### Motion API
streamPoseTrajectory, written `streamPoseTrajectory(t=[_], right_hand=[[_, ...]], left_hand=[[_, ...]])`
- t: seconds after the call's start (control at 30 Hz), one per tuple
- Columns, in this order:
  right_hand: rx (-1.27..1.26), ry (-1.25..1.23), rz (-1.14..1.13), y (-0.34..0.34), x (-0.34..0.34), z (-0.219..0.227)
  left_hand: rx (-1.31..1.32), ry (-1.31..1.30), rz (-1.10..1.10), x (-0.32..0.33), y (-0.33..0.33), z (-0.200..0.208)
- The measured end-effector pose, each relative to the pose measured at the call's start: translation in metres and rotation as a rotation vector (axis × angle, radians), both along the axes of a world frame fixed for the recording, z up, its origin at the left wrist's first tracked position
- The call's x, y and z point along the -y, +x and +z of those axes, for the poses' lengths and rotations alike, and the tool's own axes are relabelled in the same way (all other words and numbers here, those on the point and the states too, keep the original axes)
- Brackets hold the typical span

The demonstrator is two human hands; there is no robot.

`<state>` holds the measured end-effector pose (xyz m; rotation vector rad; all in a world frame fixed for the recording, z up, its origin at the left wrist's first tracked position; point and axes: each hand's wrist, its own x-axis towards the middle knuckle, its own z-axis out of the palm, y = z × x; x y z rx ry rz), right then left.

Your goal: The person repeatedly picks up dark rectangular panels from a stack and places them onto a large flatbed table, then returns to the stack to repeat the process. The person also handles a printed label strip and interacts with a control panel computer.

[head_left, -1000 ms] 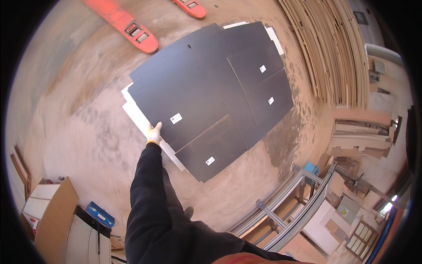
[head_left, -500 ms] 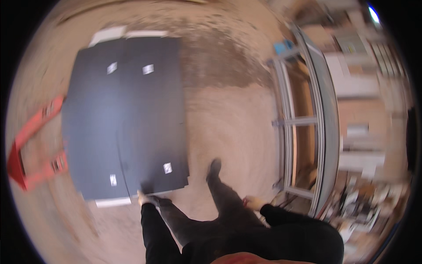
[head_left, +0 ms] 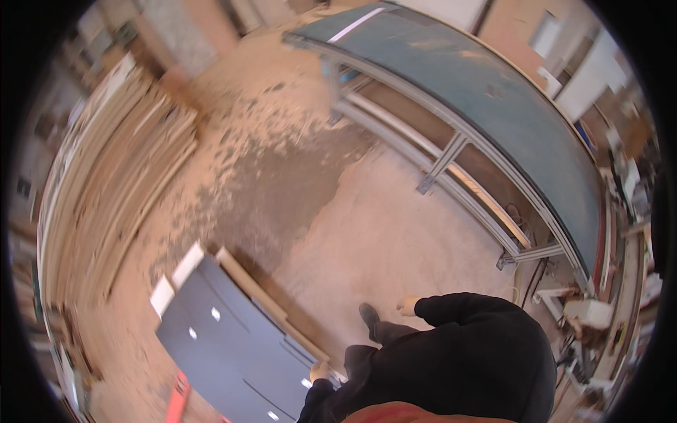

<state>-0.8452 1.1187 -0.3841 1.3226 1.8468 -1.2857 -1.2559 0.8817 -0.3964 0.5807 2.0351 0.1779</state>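
A stack of dark grey panels (head_left: pixel 233 338) with small white labels lies low at the lower left. My left hand (head_left: pixel 319 369) is at the stack's right edge, close to one label. It is small and blurred, so whether it touches the panel or grips anything is unclear. My right hand (head_left: pixel 407 304) hangs over the floor in front of my body, apart from the panels and the table. Its fingers look bent, but blur hides whether anything is in them. Both arms wear black sleeves.
A long green-topped table (head_left: pixel 451 77) on a grey metal frame runs along the right. Tall stacked boards (head_left: pixel 116 183) stand at the left. Part of a red pallet jack (head_left: pixel 178 398) sticks out beside the panels. Dark debris (head_left: pixel 268 190) covers some floor. Clutter (head_left: pixel 592 317) lies at the right.
My view has swung to the right and my body has turned. The panel stack now sits lower in view, and the green table and stacked boards show more fully.
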Motion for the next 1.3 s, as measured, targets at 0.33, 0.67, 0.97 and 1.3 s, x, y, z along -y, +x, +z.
streamPoseTrajectory(t=[0.33,0.67,0.97,1.3], right_hand=[[-0.275,0.239,-0.378,0.052,-0.245,0.082],[-0.123,0.801,-0.963,0.239,-0.523,0.159],[0.347,0.983,-1.463,0.509,-0.709,0.158],[0.714,0.819,-1.544,0.692,-0.923,0.143]], left_hand=[[-0.119,0.445,0.155,-0.379,-0.015,-0.008],[-0.156,-0.001,-1.069,-0.676,0.034,0.013],[0.113,0.419,-0.337,-1.04,0.139,0.049],[-0.022,0.158,-1.191,-1.138,0.344,0.128]])
